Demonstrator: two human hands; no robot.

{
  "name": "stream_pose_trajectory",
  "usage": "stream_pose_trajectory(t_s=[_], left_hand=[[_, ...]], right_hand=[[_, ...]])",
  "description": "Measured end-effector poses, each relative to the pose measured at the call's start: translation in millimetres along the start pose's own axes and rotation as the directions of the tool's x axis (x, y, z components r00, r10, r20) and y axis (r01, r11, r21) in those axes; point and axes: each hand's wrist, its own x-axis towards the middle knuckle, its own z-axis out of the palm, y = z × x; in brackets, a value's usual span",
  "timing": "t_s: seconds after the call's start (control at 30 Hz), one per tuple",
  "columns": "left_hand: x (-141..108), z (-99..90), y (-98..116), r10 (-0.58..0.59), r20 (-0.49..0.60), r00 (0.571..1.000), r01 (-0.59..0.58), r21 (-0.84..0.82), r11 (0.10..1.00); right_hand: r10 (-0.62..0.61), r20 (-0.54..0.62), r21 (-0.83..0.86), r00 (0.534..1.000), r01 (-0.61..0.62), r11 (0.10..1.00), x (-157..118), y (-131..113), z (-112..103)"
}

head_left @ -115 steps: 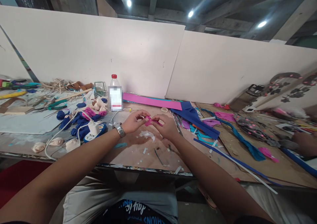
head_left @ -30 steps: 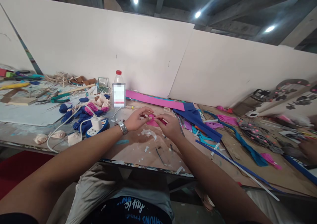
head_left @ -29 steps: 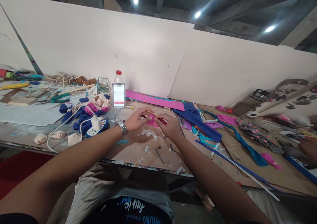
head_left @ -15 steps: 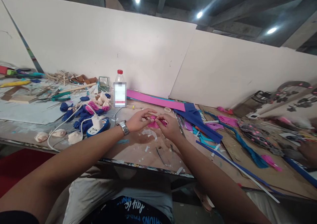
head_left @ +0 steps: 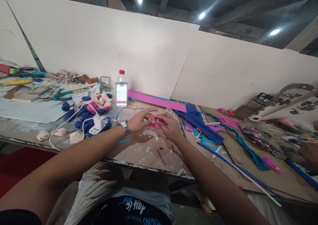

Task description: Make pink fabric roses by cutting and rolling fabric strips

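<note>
A bunched-up pink strip (head_left: 155, 126), paper or cloth, is pinched between my two hands just above the worktable. My left hand (head_left: 140, 120), with a metal watch at the wrist, closes thumb and fingertips on its left side. On the other side, my right hand (head_left: 170, 127) grips it with bent fingers that hide part of it. Left of my hands lies a pile of rolled rosettes, among them dark blue ones (head_left: 83, 119), cream ones (head_left: 104, 100) and a pink one (head_left: 92, 107).
A red-capped bottle (head_left: 121, 95) stands behind my left hand. Near the rosettes sits a power strip (head_left: 98, 127) with a white cord. Pink (head_left: 159, 100) and blue strips (head_left: 206, 127) lie behind and rightward. Pliers (head_left: 62, 95) rest at left. A co-worker's hand (head_left: 308, 152) shows far right.
My fingers have shifted slightly around the pink strip, the right-hand fingers now curling more over it. The whole view has moved a little; the table items stay put.
</note>
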Motion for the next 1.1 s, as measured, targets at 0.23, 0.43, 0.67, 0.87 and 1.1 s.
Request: stream_pose_trajectory(t_s=[0.23,0.43,0.67,0.87,1.1], left_hand=[[2,1.4,-4,0.034,-0.192,0.981,-0.011,0.118,0.993],[3,2.3,2,0.048,-0.190,0.981,-0.017,0.165,0.986],[4,2.6,3,0.029,-0.149,0.988,-0.023,0.039,0.999],[5,4.7,1,-0.025,-0.138,0.990,0.012,-0.089,0.996],[6,4.1,3,-0.017,-0.154,0.988,-0.003,-0.127,0.992]], right_hand=[[0.039,0.003,0.055,0.999,-0.040,0.998,0,-2,2],[0.128,-0.073,0.054,0.989,-0.125,0.991,-3,3,5],[0.153,-0.096,0.051,0.984,-0.149,0.988,-3,-1,4],[0.139,-0.111,0.080,0.984,-0.130,0.988,-2,-5,2],[0.115,-0.168,0.036,0.979,-0.110,0.993,-2,-8,0]])
